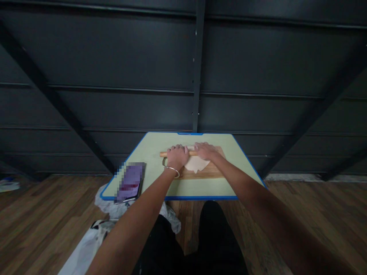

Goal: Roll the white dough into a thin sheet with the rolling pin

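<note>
Two-handed, holding pin [192,153] across dough [196,163] on board [213,171] between far and near edges of counter [159,143], with left hand [177,155] curling fingers round it and right hand [204,151] draped over, closure unclear, probably for even pressure.

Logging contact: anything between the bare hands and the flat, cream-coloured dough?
Yes: the slim, light-brown wooden rolling pin lies across the flat, cream-coloured dough, under the bare left hand and bare right hand. Whether either hand also touches dough is unclear. Nothing visible covers the dough's near part.
</note>
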A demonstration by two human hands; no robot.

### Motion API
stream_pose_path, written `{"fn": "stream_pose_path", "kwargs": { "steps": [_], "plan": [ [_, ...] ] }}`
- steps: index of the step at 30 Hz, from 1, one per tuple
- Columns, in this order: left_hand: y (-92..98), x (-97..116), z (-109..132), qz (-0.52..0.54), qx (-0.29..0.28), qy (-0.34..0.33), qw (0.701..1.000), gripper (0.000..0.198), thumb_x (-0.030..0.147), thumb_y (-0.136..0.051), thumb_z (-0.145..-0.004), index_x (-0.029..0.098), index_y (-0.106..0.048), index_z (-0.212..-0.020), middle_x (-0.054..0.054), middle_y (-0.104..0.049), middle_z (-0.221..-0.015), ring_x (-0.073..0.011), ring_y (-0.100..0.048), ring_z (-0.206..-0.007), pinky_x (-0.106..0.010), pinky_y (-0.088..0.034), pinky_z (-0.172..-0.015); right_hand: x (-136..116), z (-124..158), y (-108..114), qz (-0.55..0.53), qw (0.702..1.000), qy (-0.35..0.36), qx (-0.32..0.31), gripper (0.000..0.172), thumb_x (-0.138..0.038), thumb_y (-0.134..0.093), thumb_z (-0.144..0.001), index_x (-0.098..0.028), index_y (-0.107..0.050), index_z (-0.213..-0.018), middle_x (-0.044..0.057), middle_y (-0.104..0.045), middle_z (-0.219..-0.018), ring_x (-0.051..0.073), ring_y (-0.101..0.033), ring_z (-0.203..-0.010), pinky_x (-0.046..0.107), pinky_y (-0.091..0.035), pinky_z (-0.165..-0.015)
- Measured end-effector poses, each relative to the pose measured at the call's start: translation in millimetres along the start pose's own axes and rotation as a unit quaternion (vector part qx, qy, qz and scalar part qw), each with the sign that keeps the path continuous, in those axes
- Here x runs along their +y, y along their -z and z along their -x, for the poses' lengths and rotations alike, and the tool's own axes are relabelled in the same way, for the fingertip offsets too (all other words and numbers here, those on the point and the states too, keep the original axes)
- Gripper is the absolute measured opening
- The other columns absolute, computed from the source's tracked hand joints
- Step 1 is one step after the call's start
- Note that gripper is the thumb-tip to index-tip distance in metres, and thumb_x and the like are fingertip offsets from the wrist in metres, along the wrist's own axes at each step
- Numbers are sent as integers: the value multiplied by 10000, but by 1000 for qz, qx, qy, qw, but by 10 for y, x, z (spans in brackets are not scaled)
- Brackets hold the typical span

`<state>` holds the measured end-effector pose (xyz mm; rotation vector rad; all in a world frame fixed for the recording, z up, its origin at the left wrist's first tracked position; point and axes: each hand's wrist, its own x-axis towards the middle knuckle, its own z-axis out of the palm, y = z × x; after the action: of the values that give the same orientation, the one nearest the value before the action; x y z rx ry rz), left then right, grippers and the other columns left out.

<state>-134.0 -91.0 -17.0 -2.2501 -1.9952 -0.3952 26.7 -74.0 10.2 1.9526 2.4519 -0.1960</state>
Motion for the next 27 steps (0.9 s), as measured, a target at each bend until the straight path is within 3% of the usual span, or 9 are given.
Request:
{"fn": "stream_pose_path", "kwargs": {
  "steps": [18, 27],
  "plan": [
    [-129, -32, 36, 17, 43, 1, 999, 540, 399, -271, -1082, 115, -722, -1170, -170, -730, -1228, -338, -626, -1167, -462, -400, -1001, 80, -56, -201, 16, 999, 7, 39, 535, -393, -224, -1128, -183, -495, -1540, 136, -542, -1573, 281, -489, -1430, 430, -361, -1184],
    [-155, -52, 116, 20, 84, -31, 996, 537, 370, -277, -1084, 100, -738, -1135, -184, -744, -1174, -345, -631, -1127, -481, -395, -966, 77, -8, -234, 27, 997, 12, 74, 518, -382, -232, -1119, -159, -538, -1473, 170, -633, -1453, 300, -593, -1287, 447, -435, -1104]
  ]
}}
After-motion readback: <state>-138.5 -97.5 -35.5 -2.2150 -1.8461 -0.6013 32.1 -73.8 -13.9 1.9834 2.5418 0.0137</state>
